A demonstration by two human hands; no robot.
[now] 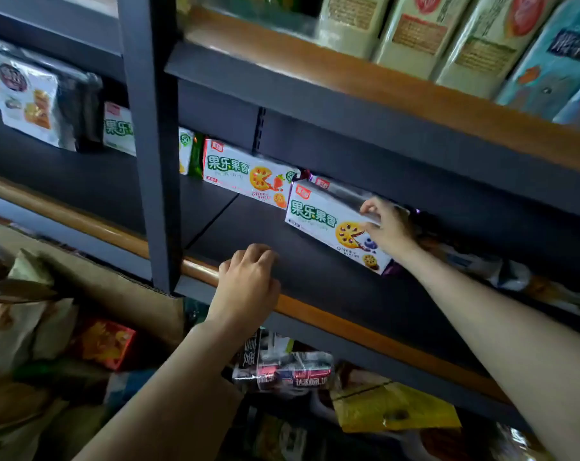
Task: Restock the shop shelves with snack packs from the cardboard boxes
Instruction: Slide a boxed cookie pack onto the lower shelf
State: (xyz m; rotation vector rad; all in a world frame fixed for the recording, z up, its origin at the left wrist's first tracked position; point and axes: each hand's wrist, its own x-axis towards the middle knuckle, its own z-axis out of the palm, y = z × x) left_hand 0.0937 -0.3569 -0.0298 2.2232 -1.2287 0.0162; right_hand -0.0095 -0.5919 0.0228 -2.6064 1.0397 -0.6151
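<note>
Right hand point(390, 227) fingers pinching biscuit box point(328, 224), lining it up on shelf point(315, 287); left hand point(248, 284) fingers loosely curled, bracing on edge.

This is a shop, seen at its shelving. Dark metal shelves point(348, 287) with wooden front rails point(365, 331) hold rows of packaged goods. Identical biscuit boxes point(245, 176) stand side by side in the middle shelf, facing out. At 1 o'clock, tall packets point(411, 31) line the upper shelf. At 8 o'clock, an open cardboard box point(122, 294) holds mixed snack packs point(105, 342), with more wrapped goods point(282, 367) on the shelf beneath.
</note>
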